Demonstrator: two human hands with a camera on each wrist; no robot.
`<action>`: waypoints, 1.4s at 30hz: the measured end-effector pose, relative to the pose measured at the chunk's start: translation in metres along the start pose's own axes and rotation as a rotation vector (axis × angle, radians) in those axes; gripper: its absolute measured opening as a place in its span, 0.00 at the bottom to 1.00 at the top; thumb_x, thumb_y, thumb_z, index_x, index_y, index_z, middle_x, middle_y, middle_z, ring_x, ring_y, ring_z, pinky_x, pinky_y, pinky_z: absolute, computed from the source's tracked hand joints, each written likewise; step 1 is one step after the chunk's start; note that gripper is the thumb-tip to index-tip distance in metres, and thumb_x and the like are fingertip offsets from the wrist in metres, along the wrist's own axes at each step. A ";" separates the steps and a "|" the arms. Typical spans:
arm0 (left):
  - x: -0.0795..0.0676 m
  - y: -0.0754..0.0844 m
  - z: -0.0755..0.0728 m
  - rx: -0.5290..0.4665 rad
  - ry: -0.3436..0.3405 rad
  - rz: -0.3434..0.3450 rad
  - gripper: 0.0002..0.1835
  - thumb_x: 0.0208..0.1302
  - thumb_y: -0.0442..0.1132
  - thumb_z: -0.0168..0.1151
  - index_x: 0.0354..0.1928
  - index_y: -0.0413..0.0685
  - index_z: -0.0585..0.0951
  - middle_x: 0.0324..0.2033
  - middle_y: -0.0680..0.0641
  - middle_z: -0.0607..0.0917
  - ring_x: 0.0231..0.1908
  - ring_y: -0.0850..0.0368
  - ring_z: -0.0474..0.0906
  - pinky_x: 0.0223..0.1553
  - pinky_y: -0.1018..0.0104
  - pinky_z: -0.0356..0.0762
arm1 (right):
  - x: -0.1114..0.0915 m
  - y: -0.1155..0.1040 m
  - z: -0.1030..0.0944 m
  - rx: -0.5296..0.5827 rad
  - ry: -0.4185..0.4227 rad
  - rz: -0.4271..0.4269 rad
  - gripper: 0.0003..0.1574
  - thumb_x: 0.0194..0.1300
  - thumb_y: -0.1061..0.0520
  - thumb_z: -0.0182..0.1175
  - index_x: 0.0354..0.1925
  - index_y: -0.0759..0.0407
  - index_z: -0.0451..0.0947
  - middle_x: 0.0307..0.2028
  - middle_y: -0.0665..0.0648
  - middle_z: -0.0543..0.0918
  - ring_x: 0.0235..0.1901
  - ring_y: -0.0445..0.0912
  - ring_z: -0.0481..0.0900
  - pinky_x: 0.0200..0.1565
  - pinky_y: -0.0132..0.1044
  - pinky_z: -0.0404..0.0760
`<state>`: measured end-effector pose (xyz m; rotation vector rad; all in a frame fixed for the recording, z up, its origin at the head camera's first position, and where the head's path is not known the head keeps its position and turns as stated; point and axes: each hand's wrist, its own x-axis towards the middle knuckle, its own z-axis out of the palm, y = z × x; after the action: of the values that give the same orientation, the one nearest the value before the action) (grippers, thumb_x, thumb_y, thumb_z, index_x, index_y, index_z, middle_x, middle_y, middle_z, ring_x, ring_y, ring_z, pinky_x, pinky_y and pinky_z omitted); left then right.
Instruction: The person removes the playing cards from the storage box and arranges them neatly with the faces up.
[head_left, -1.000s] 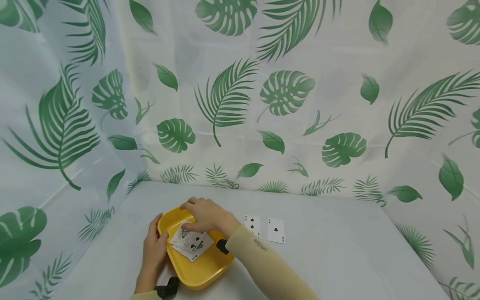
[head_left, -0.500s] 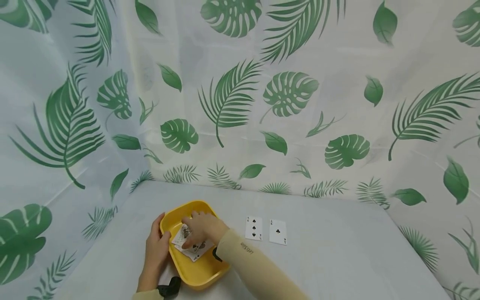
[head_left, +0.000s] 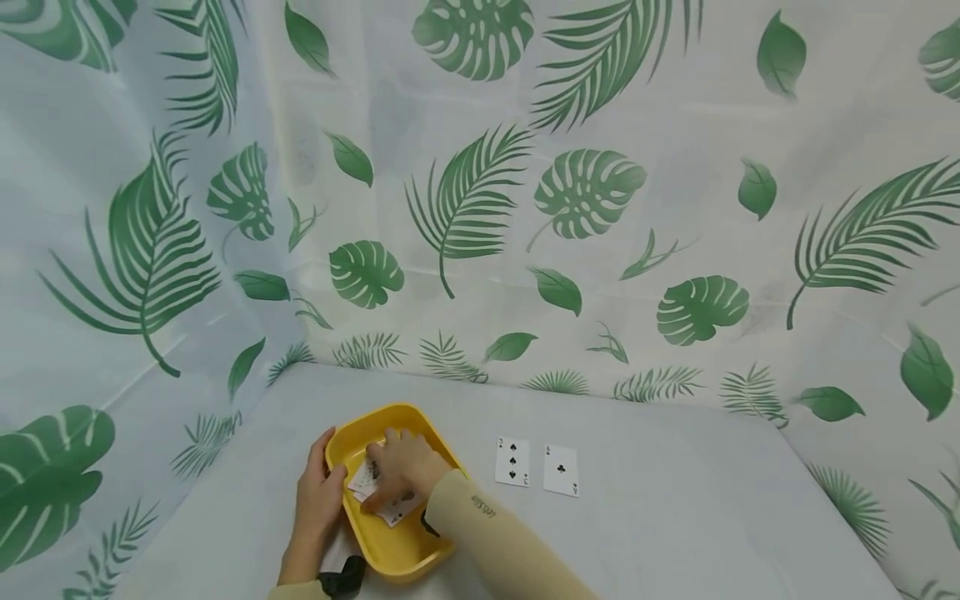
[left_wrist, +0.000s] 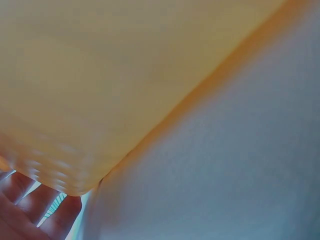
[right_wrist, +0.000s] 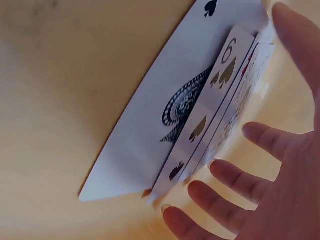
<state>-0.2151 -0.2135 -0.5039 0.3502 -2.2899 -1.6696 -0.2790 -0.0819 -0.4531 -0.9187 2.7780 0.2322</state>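
A yellow plastic tray (head_left: 390,552) sits at the front left of the table. My left hand (head_left: 318,504) grips its left side, thumb at the rim; in the left wrist view its fingers (left_wrist: 62,220) lie against the tray's textured outer corner. Inside the tray is a loose pile of playing cards (head_left: 396,512): an ace of spades (right_wrist: 135,132), a six of spades (right_wrist: 199,127) over it, and more cards beneath my right hand (head_left: 403,468). That hand reaches in with fingers spread; the right wrist view shows its fingertips and thumb around the pile's edges, not closed on a card.
Two cards lie face up on the white tabletop (head_left: 675,508) right of the tray: a three of spades (head_left: 512,462) and an ace of clubs (head_left: 561,471). A leaf-patterned cloth (head_left: 480,217) hangs behind and at the sides.
My right hand has drawn back from the tray's far edge and lowered over the card pile. The left hand keeps its grip. The head view has shifted slightly.
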 end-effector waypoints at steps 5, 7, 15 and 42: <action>0.000 -0.001 0.002 -0.005 0.004 0.013 0.34 0.67 0.30 0.44 0.77 0.43 0.58 0.74 0.38 0.62 0.66 0.43 0.66 0.67 0.46 0.64 | 0.000 -0.001 0.004 0.002 0.011 0.018 0.55 0.49 0.19 0.64 0.70 0.39 0.70 0.66 0.52 0.70 0.60 0.49 0.71 0.57 0.43 0.76; 0.000 -0.001 0.002 -0.003 0.003 0.016 0.34 0.67 0.30 0.44 0.77 0.43 0.58 0.74 0.38 0.63 0.65 0.43 0.66 0.67 0.46 0.65 | 0.001 -0.001 0.004 0.006 0.019 0.019 0.53 0.50 0.20 0.65 0.69 0.39 0.71 0.65 0.52 0.70 0.59 0.49 0.71 0.56 0.43 0.77; 0.000 -0.001 0.000 0.004 -0.003 0.011 0.34 0.67 0.30 0.44 0.77 0.43 0.58 0.74 0.38 0.63 0.65 0.43 0.66 0.66 0.46 0.65 | 0.002 0.001 0.002 0.042 0.025 0.004 0.46 0.53 0.26 0.67 0.66 0.40 0.72 0.58 0.52 0.72 0.53 0.48 0.72 0.52 0.43 0.78; -0.001 0.003 -0.001 0.010 -0.012 0.000 0.34 0.68 0.31 0.44 0.77 0.44 0.57 0.74 0.38 0.62 0.64 0.41 0.66 0.68 0.44 0.63 | -0.028 0.032 -0.048 0.092 0.073 -0.089 0.47 0.61 0.31 0.64 0.76 0.30 0.61 0.70 0.52 0.68 0.66 0.53 0.67 0.65 0.50 0.71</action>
<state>-0.2139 -0.2134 -0.5005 0.3430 -2.3076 -1.6650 -0.2835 -0.0512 -0.3971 -1.0450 2.7782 0.0575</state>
